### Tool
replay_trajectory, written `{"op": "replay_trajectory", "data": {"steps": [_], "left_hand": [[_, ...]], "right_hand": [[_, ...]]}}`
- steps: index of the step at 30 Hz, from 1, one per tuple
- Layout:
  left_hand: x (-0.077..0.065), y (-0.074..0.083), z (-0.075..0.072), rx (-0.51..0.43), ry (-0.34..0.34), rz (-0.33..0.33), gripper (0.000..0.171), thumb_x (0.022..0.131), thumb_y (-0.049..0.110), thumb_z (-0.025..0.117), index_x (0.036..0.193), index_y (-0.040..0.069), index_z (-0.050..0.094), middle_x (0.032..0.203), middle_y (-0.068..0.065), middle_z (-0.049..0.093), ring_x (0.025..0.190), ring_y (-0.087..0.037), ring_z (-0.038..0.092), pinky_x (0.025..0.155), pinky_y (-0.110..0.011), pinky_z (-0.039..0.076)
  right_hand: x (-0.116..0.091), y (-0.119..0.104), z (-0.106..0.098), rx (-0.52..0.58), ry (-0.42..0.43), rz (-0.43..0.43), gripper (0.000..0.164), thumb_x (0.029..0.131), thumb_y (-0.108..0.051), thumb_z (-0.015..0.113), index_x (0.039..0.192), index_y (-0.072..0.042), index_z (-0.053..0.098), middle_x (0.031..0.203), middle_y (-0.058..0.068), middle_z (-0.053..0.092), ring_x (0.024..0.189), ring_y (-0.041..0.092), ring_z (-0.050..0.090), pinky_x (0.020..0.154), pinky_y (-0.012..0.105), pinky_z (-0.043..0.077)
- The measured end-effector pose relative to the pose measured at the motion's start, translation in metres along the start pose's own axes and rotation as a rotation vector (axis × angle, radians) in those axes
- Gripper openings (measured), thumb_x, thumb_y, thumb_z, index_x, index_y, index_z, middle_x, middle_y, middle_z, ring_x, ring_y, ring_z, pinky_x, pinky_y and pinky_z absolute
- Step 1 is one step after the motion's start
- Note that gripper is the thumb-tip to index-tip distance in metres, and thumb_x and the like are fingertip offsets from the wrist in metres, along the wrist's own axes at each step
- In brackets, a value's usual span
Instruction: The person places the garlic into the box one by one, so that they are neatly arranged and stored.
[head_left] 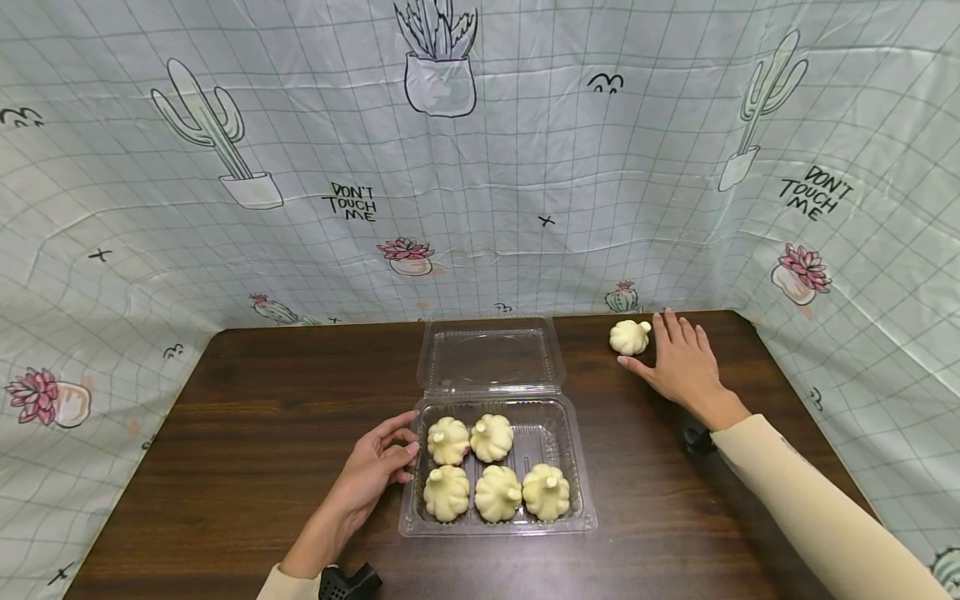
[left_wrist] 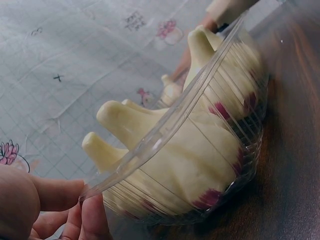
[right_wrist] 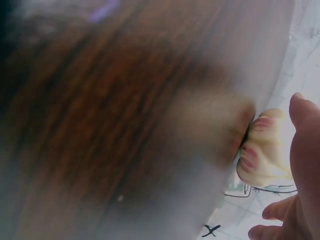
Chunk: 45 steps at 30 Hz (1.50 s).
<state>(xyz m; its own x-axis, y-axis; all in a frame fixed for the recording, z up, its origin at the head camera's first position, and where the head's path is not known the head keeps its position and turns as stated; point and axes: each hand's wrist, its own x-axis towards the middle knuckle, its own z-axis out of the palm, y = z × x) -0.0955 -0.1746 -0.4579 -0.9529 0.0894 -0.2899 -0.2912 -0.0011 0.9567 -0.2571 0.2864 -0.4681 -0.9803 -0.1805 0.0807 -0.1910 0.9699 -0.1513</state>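
Observation:
A clear plastic clamshell container (head_left: 501, 530) lies with its lid folded back on the brown table. In it sit several pale garlic bulbs (head_left: 498, 493), two in the back row and three in front; the back right spot shows bare plastic. My left hand (head_left: 367, 468) pinches the container's left rim between thumb and fingers, as the left wrist view shows up close. At the table's far right, my right hand (head_left: 684, 363) has its fingers spread beside a lone garlic bulb (head_left: 628, 337). In the right wrist view, that bulb (right_wrist: 265, 152) shows purple patches underneath.
The transparent lid (head_left: 491, 357) lies toward the back edge of the wooden table (head_left: 300, 392). A cloth (head_left: 480, 167) printed with cacti and grid lines hangs behind and along both sides. A black wrist strap piece (head_left: 699, 440) shows under the right sleeve.

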Motion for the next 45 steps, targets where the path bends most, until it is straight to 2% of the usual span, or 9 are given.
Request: {"op": "replay_trajectory", "data": {"steps": [9,20,26,30,37,45], "left_hand": [[-0.001,-0.001,0.0,-0.006,0.004,-0.005,0.054,0.104,-0.005,0.056,0.157,-0.002,0.044,0.113,-0.006,0.054,0.077,-0.007,0.053,0.066,-0.02,0.054],[0.0,0.0,0.0,0.001,0.001,0.003,0.054,0.104,-0.005,0.057,0.156,-0.002,0.045,0.114,-0.007,0.055,0.076,-0.007,0.053,0.066,-0.02,0.054],[0.0,0.0,0.0,-0.002,0.0,0.007,0.054,0.104,-0.006,0.056,0.157,-0.002,0.044,0.114,-0.007,0.055,0.076,-0.006,0.053,0.065,-0.02,0.054],[0.0,0.0,0.0,-0.003,0.003,0.004,0.054,0.104,-0.006,0.056,0.156,-0.002,0.044,0.113,-0.006,0.055,0.076,-0.006,0.053,0.065,-0.02,0.054],[-0.001,-0.001,0.001,0.0,0.009,-0.002,0.053,0.104,-0.006,0.057,0.156,-0.002,0.045,0.112,-0.006,0.055,0.077,-0.007,0.054,0.065,-0.02,0.054],[0.0,0.0,0.0,0.0,0.004,-0.002,0.054,0.104,-0.005,0.056,0.156,-0.002,0.044,0.113,-0.007,0.055,0.078,-0.007,0.054,0.065,-0.02,0.054]], "right_hand": [[0.01,0.0,0.004,0.04,-0.03,-0.003,0.102,0.102,-0.063,0.059,0.164,0.008,0.022,0.165,0.04,0.019,0.148,0.062,0.022,0.123,0.071,0.012],[0.017,-0.003,0.005,0.045,0.034,-0.107,0.086,0.101,-0.047,0.069,0.16,0.007,0.036,0.159,0.037,0.037,0.145,0.056,0.036,0.122,0.07,0.021],[0.019,-0.007,0.007,0.06,0.098,-0.188,0.075,0.098,-0.039,0.076,0.151,0.007,0.05,0.147,0.033,0.055,0.136,0.052,0.049,0.117,0.067,0.032],[0.019,-0.011,0.006,0.07,0.108,-0.205,0.072,0.096,-0.037,0.079,0.148,0.006,0.054,0.142,0.031,0.06,0.134,0.051,0.051,0.115,0.065,0.034],[0.008,-0.022,0.0,0.07,0.173,-0.251,0.071,0.092,-0.037,0.082,0.145,0.003,0.058,0.138,0.027,0.064,0.13,0.049,0.054,0.113,0.065,0.036],[-0.019,-0.05,-0.02,0.115,0.247,-0.349,0.075,0.084,-0.031,0.09,0.143,0.004,0.06,0.134,0.026,0.067,0.129,0.049,0.056,0.111,0.065,0.039]]}}
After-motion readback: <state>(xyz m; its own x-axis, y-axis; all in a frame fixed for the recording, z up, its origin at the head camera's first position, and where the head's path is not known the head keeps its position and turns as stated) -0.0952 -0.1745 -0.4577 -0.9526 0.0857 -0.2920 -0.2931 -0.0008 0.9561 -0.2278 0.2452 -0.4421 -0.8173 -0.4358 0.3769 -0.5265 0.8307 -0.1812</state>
